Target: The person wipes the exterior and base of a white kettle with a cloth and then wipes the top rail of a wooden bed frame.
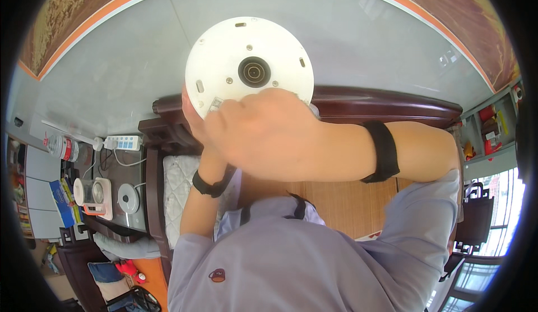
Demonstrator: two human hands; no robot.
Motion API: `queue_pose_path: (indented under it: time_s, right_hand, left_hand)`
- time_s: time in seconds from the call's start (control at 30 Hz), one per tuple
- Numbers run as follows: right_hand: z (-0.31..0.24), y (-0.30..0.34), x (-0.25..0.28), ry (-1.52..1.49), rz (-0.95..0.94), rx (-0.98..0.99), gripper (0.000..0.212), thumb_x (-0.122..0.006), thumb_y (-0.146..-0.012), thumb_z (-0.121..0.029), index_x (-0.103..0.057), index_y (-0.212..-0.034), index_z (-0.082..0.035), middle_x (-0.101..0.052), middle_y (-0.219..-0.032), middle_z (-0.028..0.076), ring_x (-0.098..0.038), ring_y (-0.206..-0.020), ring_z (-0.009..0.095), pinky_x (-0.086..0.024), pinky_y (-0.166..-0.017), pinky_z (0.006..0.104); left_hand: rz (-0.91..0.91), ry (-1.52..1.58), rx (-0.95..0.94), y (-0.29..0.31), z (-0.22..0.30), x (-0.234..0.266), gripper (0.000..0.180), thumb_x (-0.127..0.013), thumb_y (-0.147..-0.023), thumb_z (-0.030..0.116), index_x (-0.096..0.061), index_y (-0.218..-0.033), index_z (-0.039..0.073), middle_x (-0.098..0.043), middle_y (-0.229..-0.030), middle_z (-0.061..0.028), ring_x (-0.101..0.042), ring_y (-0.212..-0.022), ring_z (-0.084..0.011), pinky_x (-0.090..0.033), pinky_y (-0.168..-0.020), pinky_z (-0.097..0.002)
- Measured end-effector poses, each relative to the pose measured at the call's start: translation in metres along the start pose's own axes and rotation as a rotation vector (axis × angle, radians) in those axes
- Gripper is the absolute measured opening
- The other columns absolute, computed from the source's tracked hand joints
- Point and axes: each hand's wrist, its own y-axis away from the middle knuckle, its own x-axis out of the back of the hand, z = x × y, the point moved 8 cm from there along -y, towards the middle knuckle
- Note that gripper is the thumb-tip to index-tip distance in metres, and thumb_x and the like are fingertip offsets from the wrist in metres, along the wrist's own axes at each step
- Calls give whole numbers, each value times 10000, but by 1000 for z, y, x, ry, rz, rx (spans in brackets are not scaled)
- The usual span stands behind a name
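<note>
A white electric kettle (218,46) is held up with its round underside facing me. The underside has a black ring-shaped socket in the middle, several small screws and slots, and a small printed label partly covered by my hand. My left hand (193,116) grips it from the left edge, most of its fingers hidden behind the kettle and the other hand. Across the lower part of the underside lies my right hand (269,130), closed in a fist with the knuckles up. Whatever its fingers hold is hidden. Both wrists wear black bands.
At the left, a dark side table carries a round white corded base (129,198), a power strip (124,143), a pink-and-white appliance (95,197) and a large plastic bottle (61,148). A dark wooden backrest (386,105) runs along the grey wall behind the kettle.
</note>
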Motion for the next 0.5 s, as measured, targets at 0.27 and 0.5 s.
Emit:
queue_pose_path:
  time_s: [0.27, 0.5]
  right_hand:
    - [24, 25, 2, -57, -70, -94, 162, -618, -675, -141, -470, -673, -74, -453, -554, 37, -499, -432, 191, -410, -389, 288]
    - [79, 40, 9, 111, -87, -342, 179, -585, -761, -212, -522, -715, -51, -552, -576, 91, -559, -467, 258, -442, -407, 351]
  left_hand:
    - [-127, -228, -279, 12, 12, -1, 1105, -821, -492, 493, -273, -1301, -23, -441, -1231, -196, -491, -1109, -272, -423, -927, -376]
    - [-188, -312, -343, 10, 11, -5, 1105, -812, -493, 515, -285, -1298, -28, -444, -1230, -200, -493, -1106, -277, -422, -923, -377]
